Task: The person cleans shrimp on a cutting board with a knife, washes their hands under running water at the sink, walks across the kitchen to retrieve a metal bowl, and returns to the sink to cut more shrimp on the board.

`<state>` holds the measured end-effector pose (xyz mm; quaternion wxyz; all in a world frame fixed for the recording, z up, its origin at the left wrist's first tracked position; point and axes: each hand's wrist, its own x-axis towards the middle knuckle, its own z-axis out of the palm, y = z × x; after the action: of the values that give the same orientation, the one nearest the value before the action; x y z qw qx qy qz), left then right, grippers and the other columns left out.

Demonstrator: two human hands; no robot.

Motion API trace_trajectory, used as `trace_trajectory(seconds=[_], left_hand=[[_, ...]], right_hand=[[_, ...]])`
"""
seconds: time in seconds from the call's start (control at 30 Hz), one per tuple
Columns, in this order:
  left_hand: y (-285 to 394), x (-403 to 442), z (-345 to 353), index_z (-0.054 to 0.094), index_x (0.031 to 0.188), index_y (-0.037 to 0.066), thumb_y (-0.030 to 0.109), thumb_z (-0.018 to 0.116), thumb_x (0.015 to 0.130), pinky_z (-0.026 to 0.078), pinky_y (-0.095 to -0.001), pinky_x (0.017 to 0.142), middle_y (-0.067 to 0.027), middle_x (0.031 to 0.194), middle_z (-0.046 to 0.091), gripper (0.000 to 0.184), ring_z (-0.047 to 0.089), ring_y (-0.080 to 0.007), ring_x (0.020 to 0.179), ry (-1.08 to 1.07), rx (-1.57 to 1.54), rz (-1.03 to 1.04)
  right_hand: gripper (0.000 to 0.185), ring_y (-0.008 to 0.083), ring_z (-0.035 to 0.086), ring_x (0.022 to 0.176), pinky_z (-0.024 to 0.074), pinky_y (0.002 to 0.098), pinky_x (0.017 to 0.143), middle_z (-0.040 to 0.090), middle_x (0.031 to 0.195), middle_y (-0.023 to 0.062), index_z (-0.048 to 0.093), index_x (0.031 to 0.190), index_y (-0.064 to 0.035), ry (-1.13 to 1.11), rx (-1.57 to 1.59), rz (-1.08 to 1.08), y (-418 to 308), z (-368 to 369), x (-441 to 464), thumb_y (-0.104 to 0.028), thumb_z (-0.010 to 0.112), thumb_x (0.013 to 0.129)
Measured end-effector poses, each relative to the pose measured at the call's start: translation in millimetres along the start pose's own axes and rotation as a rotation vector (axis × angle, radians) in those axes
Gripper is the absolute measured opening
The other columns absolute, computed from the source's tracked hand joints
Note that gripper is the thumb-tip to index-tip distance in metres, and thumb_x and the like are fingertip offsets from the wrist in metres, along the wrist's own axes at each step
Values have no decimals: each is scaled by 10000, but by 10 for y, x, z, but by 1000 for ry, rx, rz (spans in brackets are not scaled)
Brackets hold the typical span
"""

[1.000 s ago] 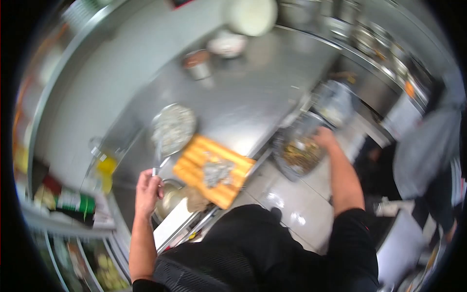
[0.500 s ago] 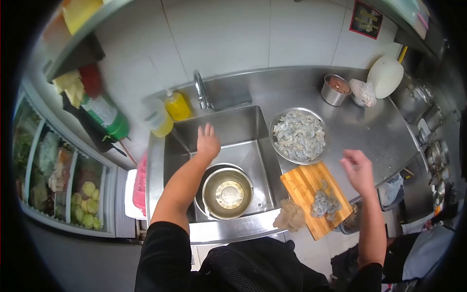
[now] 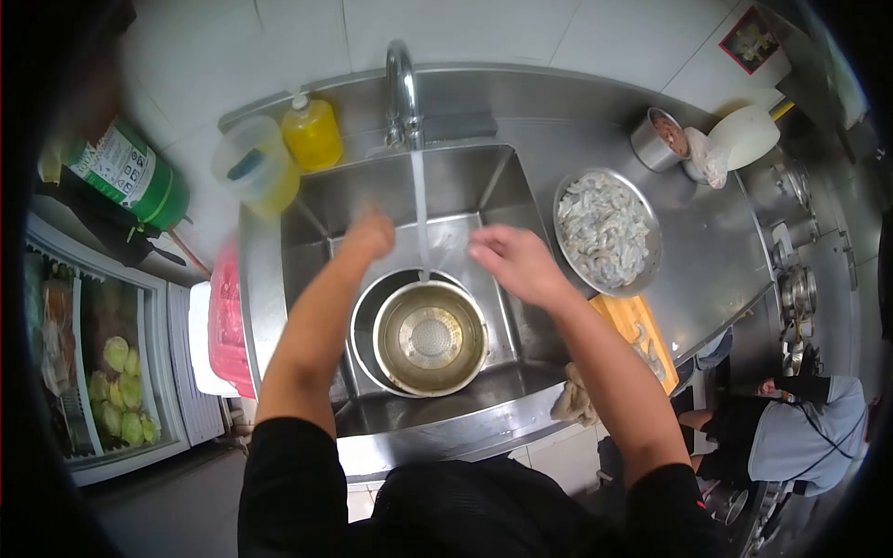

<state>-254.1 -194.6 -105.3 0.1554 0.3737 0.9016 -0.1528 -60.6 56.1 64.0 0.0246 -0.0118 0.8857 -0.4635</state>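
Note:
Water (image 3: 420, 205) runs from the tall faucet (image 3: 402, 98) into the sink (image 3: 316, 200). My left hand (image 3: 370, 232), smeared by motion, is left of the stream. On the other side, my right hand (image 3: 512, 263) has loosely bent fingers pointing at the stream, with nothing seen in them. Below both hands, a round metal bowl (image 3: 383, 344) of liquid rests partly inside or over another metal bowl (image 3: 361, 321). A metal bowl of shrimp (image 3: 603, 228) stands on the counter to the right. More shrimp lie on a wooden cutting board (image 3: 625, 316), partly hidden by my right forearm.
A soap bottle (image 3: 313, 135) and a plastic container (image 3: 256, 167) stand at the sink's back left. A tan cloth-like bundle (image 3: 574, 398) lies by the front edge. A metal pot (image 3: 659, 139) sits at the back right. Another person (image 3: 805, 432) is at far right.
Water now flows from the faucet. My right hand has moved left from beside the cutting board to over the sink. My left hand has moved back from the faucet. The view has shifted.

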Motion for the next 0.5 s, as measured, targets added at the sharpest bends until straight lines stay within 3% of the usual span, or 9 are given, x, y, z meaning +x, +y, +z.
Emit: trace_trajectory(seconds=[0.07,0.13,0.17,0.2,0.3,0.4,0.5], left_hand=[[546,-517,-276,618,1277,-41,234,497,1025,592,-508,833,-244,1170,690,392,723,-370,940,-21,-798,-196],[900,-775,-313,595,1255,-34,229,455,1062,601,-407,657,-190,1017,701,355,721,-280,740,-83,-1750,-370],[1005,-881,-425,586,1242,-32,222,447,1063,569,-367,592,-152,945,684,340,692,-231,691,-85,-1919,-377],[1052,-982,-533,578,1230,-30,214,440,1064,537,-326,527,-113,873,667,326,662,-182,642,-76,-2087,-380],[1031,-1176,-655,586,1184,-2,215,445,1062,455,-308,461,-67,820,631,287,572,-143,578,-157,-2314,-345],[993,-1266,-648,568,1120,38,260,413,1078,432,-306,494,-51,827,602,274,520,-131,572,-137,-2456,-273],[1008,-1336,-663,563,1086,47,269,459,1071,433,-302,499,-25,801,562,246,513,-122,586,-92,-2527,-367]], right_hand=[[328,259,731,987,574,381,879,726,1141,166,705,1197,1,-43,161,48,-113,385,431,-205,701,942],[283,227,715,958,580,343,831,717,1028,138,670,1207,21,-29,448,189,-202,683,746,-125,664,965],[265,211,701,955,578,315,810,700,971,126,647,1215,32,-5,585,256,-277,787,877,-96,636,984],[247,195,687,951,575,287,789,683,913,113,625,1223,43,21,719,320,-363,872,984,-66,607,1003],[201,195,684,843,562,261,667,656,864,86,603,1200,31,82,992,363,-588,836,1147,7,552,1007],[216,196,684,744,550,292,578,655,870,74,638,1150,27,60,746,316,-438,710,1247,-143,613,1019],[375,197,672,674,527,324,522,667,838,83,695,1051,17,203,265,338,-248,564,1261,-353,651,1006]])
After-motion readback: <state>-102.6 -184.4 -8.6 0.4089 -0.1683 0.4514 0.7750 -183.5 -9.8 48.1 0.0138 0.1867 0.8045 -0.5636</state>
